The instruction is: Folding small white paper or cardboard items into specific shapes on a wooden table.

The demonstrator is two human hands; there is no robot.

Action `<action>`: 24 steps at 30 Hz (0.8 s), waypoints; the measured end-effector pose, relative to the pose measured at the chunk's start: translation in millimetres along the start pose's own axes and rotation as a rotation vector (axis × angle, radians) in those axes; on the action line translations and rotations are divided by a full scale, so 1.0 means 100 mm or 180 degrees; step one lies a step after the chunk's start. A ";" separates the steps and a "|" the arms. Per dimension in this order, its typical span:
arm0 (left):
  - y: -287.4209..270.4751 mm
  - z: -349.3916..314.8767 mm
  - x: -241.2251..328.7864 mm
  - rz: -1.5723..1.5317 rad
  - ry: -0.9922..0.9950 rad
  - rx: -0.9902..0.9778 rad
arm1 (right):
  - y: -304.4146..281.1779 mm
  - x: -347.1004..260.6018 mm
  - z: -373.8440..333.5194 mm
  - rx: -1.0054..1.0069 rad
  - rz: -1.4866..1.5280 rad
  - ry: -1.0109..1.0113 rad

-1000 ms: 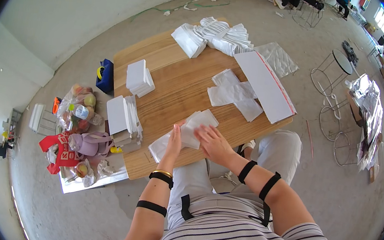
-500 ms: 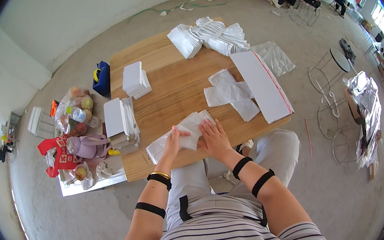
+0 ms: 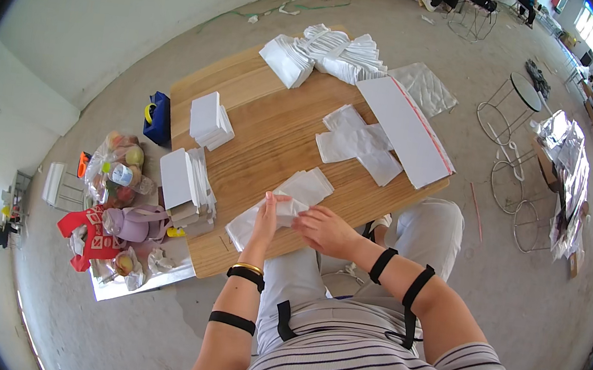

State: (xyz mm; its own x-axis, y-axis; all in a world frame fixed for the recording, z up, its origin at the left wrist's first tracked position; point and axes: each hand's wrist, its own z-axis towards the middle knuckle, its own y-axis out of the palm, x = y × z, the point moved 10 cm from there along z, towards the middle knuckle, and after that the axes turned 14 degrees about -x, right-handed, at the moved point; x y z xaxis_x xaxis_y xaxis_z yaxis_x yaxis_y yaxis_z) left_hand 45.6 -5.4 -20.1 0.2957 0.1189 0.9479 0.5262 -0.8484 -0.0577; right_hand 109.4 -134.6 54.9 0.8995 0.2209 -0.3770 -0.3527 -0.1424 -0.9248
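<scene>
On the near edge of the wooden table lies a small stack of thin white translucent sleeves (image 3: 313, 185), paper or plastic, I cannot tell which. My left hand (image 3: 265, 219) stands on edge at its middle, the thumb over the folded top layer and the fingers behind it. At the stack's near right side, my right hand (image 3: 325, 231) has its fingers drawn together on the edge of that layer. The fingertips are partly hidden. Farther right, more loose white sleeves (image 3: 359, 145) lie crossed over each other beside a long white box (image 3: 408, 132).
Two piles of white cards or envelopes (image 3: 205, 118) stand on the left of the table (image 3: 274, 120). Bundled white packets (image 3: 326, 57) lie at the far edge. Left of the table are a lilac cap (image 3: 135, 224), a red bag (image 3: 91, 238) and bagged fruit. Round stools (image 3: 525, 90) stand right.
My right hand has slid off the stack's upper right part toward me, its spread fingers now drawn together at the near edge. My left hand has stayed almost in place.
</scene>
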 end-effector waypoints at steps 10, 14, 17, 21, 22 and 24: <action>0.00 -0.01 -0.08 0.0076 -0.0129 0.0065 | 0.04 0.50 -0.08 0.0616 -0.0340 0.1191; -0.01 -0.02 -0.06 0.0095 -0.0148 0.0010 | 0.03 0.48 -0.03 0.0516 -0.0503 0.1224; -0.01 -0.04 -0.03 0.0121 -0.0156 0.0034 | 0.03 0.46 -0.02 0.0434 -0.0501 0.1249; 0.02 -0.04 0.01 0.0075 -0.0123 0.0044 | -0.08 0.36 -0.07 0.0591 -0.0404 0.1151; 0.02 -0.05 0.01 0.0075 -0.0124 0.0047 | -0.12 0.31 -0.09 0.0680 -0.0339 0.1039; -0.01 -0.04 0.01 0.0179 -0.0092 0.0077 | -0.16 0.23 -0.10 0.0668 -0.0380 0.0918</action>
State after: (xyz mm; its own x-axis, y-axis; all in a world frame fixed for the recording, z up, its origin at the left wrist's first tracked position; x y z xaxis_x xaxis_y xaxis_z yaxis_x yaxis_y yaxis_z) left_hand 41.7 -6.6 -17.8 0.3480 0.0866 0.9335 0.5272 -0.8414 -0.1185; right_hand 138.5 -137.3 61.1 0.9626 -0.0611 -0.2640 -0.2593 0.0754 -0.9629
